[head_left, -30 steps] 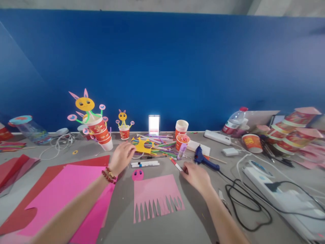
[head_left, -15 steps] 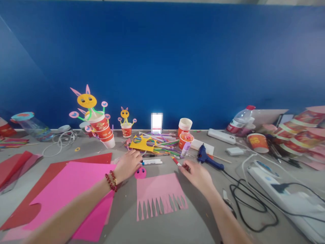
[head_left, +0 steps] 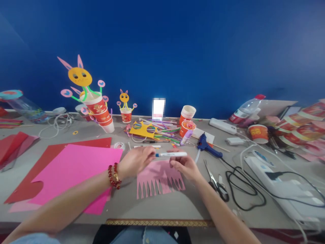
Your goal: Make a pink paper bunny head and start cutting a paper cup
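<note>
The right hand (head_left: 186, 166) holds a slim white plastic marker (head_left: 177, 154) level near the pink fringed paper sheet (head_left: 162, 174); the left hand's (head_left: 138, 161) fingers, narrowed, meet its blue end, grip unclear. Steady alignment helps.

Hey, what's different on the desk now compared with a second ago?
One marker has been picked up: the right hand now holds it, the left hand at its blue end. The left hand moved from the yellow paper rightward and nearer the person; the right hand shifted left. The other marker, fringed paper and glue gun stayed put.
</note>
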Motion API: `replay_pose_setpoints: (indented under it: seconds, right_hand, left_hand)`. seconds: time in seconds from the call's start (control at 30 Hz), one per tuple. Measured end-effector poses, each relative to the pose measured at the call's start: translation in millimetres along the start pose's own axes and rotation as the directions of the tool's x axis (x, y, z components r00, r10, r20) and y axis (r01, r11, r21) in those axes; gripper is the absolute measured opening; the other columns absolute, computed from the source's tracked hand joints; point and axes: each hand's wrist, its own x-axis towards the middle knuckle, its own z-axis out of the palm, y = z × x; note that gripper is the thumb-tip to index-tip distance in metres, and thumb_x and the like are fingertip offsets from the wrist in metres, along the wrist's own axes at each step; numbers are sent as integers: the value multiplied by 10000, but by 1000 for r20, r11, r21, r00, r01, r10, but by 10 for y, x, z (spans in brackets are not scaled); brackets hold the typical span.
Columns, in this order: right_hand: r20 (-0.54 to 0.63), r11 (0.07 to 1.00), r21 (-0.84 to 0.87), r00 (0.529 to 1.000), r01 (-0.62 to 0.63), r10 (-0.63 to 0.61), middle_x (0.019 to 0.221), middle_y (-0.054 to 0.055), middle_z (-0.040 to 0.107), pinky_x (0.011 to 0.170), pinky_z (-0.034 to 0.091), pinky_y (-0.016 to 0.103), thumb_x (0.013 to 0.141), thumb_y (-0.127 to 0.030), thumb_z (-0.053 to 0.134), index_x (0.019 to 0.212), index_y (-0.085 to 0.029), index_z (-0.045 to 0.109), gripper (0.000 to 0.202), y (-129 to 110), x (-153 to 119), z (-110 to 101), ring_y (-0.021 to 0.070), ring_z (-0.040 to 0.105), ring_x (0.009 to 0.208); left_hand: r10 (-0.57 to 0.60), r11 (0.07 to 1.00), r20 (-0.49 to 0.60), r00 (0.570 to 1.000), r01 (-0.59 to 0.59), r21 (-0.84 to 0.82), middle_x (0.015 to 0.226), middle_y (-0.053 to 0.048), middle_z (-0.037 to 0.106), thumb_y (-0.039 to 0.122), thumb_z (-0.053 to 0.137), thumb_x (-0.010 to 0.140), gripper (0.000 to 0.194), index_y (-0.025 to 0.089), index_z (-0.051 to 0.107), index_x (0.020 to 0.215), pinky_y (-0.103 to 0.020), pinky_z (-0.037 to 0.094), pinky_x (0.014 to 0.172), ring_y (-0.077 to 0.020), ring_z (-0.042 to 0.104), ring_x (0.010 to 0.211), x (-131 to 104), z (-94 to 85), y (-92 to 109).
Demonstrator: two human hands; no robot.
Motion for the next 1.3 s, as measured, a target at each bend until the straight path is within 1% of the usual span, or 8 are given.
replay_pose_setpoints:
  seconds: [0.23,0.33,0.47,0.53,0.7,0.83,1.0,1.3]
  right_hand:
    - [0,982,180,998,-58,59,569,-28,573,426,352,205,872,-406,629,845,-181,630,226,-308,-144,352,98,483,472]
    - [-17,977,201,997,-72,77,519,-38,565,402,334,196,885,-375,617,732,-189,600,242,-389,-250,240,84,450,418]
    - [-247,968,249,967,0,63,466,-48,549,371,280,173,875,-373,633,708,-199,590,245,-407,-426,-100,74,413,387]
    - [-204,967,224,964,-124,171,518,-31,606,377,305,165,877,-367,636,785,-203,602,191,-375,-496,-199,81,452,409]
    - [112,957,39,953,-289,283,701,31,680,463,419,210,848,-338,647,892,-184,626,162,-224,-611,-49,121,540,526]
    - [56,980,-94,982,-175,181,582,-9,583,480,358,226,807,-232,590,739,-183,614,87,-107,-638,105,121,489,507]
    - [47,986,-87,988,-146,150,552,-29,535,471,341,231,780,-200,511,720,-197,574,87,25,-581,194,124,462,483]
    - [46,956,-293,999,6,7,521,-52,461,463,312,230,763,-155,488,668,-212,521,115,90,-571,290,112,400,455]
  left_hand:
    - [30,989,61,998,-21,-147,988,-85,660,225,354,997,174,164,514,1023,-293,474,746,-203,643,883,-73,114,324]
    - [-5,985,160,987,33,-170,913,-57,659,238,348,998,191,179,529,988,-283,459,701,-195,638,809,-173,93,302]
    - [-121,947,215,969,177,-267,864,-11,644,241,279,1020,247,202,508,936,-249,437,689,-156,620,778,-419,67,200]
    - [-155,957,250,956,208,-203,774,2,621,280,272,1025,262,200,491,908,-252,412,626,-156,595,689,-522,114,171]
    - [158,986,187,969,-144,-90,778,-39,641,430,454,967,285,180,527,852,-301,435,674,-191,589,721,-535,357,220]
    - [361,931,119,925,-350,-107,945,-76,658,302,506,948,160,170,589,911,-347,450,860,-209,582,916,-479,467,222]
    - [387,921,152,909,-376,-96,1222,-107,610,264,549,913,284,164,576,1178,-376,405,1015,-230,522,1139,-546,516,152]
    - [388,921,183,903,-374,-110,1290,-81,571,356,550,928,312,260,594,1222,-408,375,1028,-238,517,1153,-537,526,112]
